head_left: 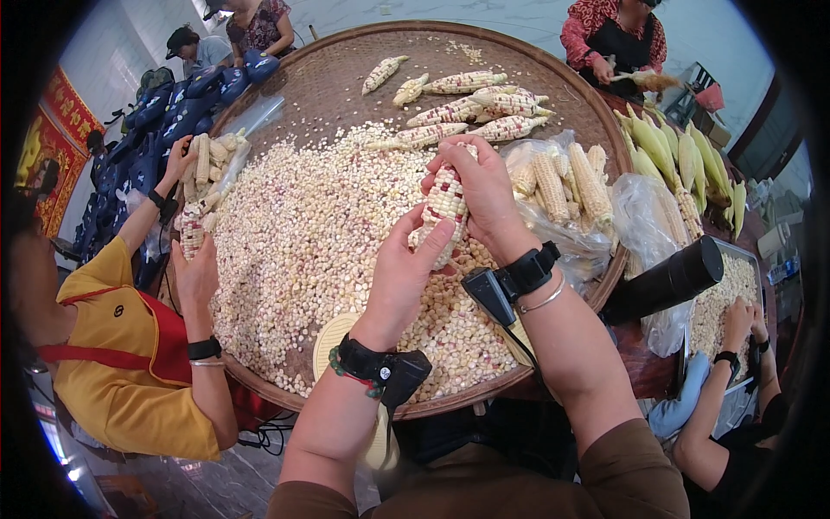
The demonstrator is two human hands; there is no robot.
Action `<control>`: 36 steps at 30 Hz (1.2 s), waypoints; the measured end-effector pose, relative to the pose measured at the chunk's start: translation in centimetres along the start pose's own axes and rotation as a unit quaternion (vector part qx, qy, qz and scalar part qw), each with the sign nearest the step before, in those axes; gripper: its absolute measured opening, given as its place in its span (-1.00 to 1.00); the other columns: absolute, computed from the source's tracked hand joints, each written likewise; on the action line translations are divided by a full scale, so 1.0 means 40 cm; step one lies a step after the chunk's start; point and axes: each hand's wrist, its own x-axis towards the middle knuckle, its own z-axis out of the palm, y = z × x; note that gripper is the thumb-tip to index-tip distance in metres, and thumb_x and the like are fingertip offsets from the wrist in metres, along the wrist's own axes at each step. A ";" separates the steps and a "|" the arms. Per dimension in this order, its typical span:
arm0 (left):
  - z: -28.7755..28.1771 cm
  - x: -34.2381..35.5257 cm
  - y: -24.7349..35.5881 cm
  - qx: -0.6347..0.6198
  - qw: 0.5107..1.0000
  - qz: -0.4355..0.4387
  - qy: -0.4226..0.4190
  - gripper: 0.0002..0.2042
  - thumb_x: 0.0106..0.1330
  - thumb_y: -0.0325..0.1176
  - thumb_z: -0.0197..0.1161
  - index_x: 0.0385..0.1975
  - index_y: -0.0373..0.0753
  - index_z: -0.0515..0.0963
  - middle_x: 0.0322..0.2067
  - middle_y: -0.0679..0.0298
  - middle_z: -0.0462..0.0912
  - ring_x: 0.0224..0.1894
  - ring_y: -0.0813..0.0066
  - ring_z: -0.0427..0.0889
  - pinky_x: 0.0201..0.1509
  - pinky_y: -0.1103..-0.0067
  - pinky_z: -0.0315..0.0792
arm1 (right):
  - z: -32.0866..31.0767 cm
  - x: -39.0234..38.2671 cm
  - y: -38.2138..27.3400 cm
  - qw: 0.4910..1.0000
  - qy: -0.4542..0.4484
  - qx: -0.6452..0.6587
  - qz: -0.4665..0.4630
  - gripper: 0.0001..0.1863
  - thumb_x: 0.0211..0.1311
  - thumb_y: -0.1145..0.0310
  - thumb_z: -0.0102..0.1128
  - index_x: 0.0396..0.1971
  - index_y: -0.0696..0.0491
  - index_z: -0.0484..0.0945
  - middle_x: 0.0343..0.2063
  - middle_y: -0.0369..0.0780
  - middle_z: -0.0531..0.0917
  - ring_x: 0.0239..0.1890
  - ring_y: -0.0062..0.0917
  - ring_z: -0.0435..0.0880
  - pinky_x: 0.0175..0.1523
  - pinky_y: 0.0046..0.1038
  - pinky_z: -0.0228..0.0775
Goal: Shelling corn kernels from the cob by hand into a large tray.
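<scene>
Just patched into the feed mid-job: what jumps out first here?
The big round woven tray fills the middle, heaped with loose pale kernels. Over it, the left hand and right hand both hold one speckled cob. More cobs lie at the tray's far side, and green-husked ears are stacked to the right.

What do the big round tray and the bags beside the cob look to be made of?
The round tray looks like woven bamboo or rattan: a matte brown fine weave with a bound rim, though which fibre is unclear. The bags look like thin clear plastic film, glossy and wrinkled, with cobs showing through. Both hands, left and right, grip the cob.
</scene>
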 end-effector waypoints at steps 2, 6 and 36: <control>-0.002 0.000 0.000 0.021 1.000 0.007 0.007 -0.67 0.41 -0.24 0.13 0.07 -0.27 0.39 -0.13 0.32 0.55 -0.31 0.54 0.62 -0.35 0.64 0.47 | 0.007 -0.005 -0.001 1.000 0.007 -0.006 0.006 -0.87 0.29 0.40 0.10 -0.22 0.07 0.41 -0.49 -0.22 0.59 -0.52 -0.57 0.62 -0.49 -0.55 0.44; -0.008 0.003 -0.002 0.005 1.000 0.004 -0.018 -0.67 0.41 -0.23 0.13 0.05 -0.30 0.40 -0.19 0.31 0.58 -0.32 0.55 0.62 -0.36 0.65 0.46 | 0.000 0.000 0.004 1.000 0.001 -0.015 -0.005 -0.87 0.29 0.40 0.10 -0.22 0.08 0.41 -0.49 -0.22 0.59 -0.51 -0.57 0.62 -0.48 -0.55 0.46; -0.005 0.001 0.006 -0.048 0.997 -0.030 -0.048 -0.69 0.46 -0.13 0.04 -0.09 -0.28 0.48 -0.34 0.28 0.61 -0.41 0.52 0.60 -0.42 0.66 0.43 | 0.004 -0.002 -0.007 1.000 0.019 0.002 0.008 -0.88 0.27 0.43 0.10 -0.24 0.09 0.41 -0.50 -0.21 0.59 -0.53 -0.54 0.61 -0.46 -0.51 0.48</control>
